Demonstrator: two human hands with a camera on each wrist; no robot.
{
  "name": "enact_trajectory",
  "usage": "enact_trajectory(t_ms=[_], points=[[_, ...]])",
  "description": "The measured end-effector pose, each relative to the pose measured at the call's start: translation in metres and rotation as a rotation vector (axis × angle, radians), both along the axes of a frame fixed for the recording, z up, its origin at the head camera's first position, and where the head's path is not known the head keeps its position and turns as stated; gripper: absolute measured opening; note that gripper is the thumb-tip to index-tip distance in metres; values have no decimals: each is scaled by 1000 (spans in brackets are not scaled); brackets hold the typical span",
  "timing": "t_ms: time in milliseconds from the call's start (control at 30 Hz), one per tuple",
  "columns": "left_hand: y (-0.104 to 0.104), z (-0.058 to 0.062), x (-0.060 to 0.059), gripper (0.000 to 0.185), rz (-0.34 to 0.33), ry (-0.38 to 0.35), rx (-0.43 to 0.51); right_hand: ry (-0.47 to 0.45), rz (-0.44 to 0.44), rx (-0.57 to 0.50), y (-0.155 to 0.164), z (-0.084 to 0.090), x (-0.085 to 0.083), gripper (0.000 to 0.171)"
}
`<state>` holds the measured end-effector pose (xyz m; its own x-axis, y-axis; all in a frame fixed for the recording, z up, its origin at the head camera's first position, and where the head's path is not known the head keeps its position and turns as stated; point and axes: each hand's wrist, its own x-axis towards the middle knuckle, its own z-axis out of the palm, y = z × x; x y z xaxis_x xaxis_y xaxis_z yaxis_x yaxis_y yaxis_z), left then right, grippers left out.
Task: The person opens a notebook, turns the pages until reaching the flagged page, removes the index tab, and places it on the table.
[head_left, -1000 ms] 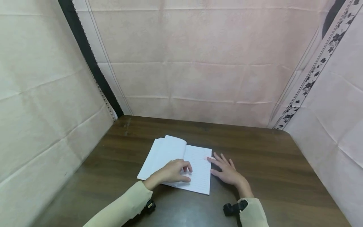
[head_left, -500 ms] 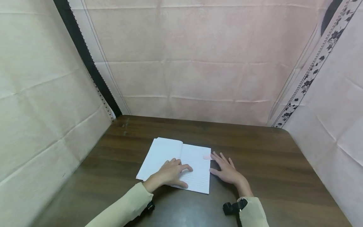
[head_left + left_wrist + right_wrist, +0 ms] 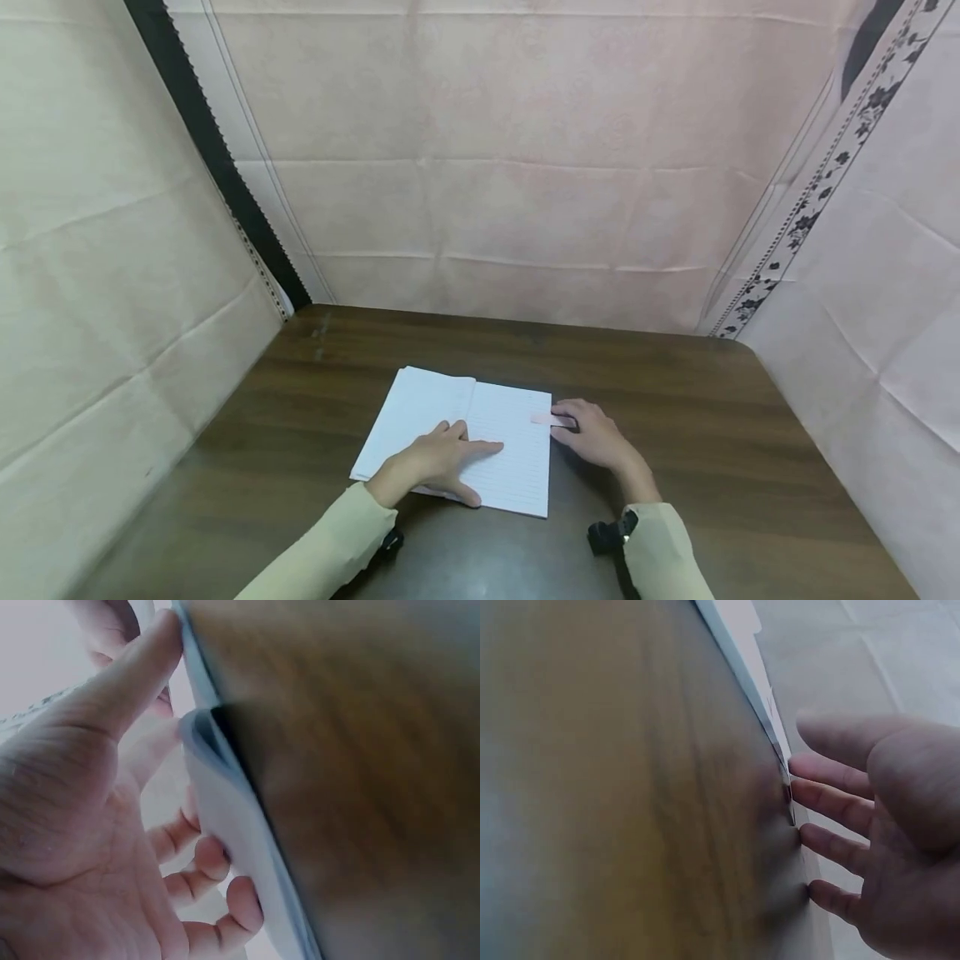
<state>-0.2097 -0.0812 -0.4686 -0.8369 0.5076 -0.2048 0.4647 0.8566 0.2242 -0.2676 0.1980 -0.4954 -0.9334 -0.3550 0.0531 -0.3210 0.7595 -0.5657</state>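
An open notebook with lined white pages lies on the table. My left hand rests across its inner pages, fingers spread and thumb by the lower edge. In the left wrist view, the left hand touches the pages, which bulge near the fold. A pale pink strip, like a bookmark, lies on the right page and sticks out past its edge. My right hand is at that protruding end, fingers bent. From the right wrist view, the right hand's fingertips touch down beside the notebook edge; the thumb stays apart from them.
The brown wooden table extends around the notebook on all sides. Pale cloth hangs behind the table and along both sides. Black camera mounts sit at the wrists.
The left page has settled flat under my left hand, whose fingers have spread. The right hand has drawn slightly off the page, and its fingers have bent by the pink strip's outer end.
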Motion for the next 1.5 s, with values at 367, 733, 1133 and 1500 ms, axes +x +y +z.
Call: enact_trajectory(t_ms=[367, 733, 1133, 1500], points=[[-4, 3, 3, 86, -67, -114, -38, -23, -62, -55, -7, -10, -3, 23], [4, 7, 1, 85, -91, -127, -43, 13, -86, -98, 1, -26, -10, 14], [10, 8, -6, 86, -76, -112, -35, -95, -40, -108, 8, -7, -16, 13], [-2, 8, -6, 87, -58, -87, -33, -179, 7, -187, 29, 10, -28, 15]])
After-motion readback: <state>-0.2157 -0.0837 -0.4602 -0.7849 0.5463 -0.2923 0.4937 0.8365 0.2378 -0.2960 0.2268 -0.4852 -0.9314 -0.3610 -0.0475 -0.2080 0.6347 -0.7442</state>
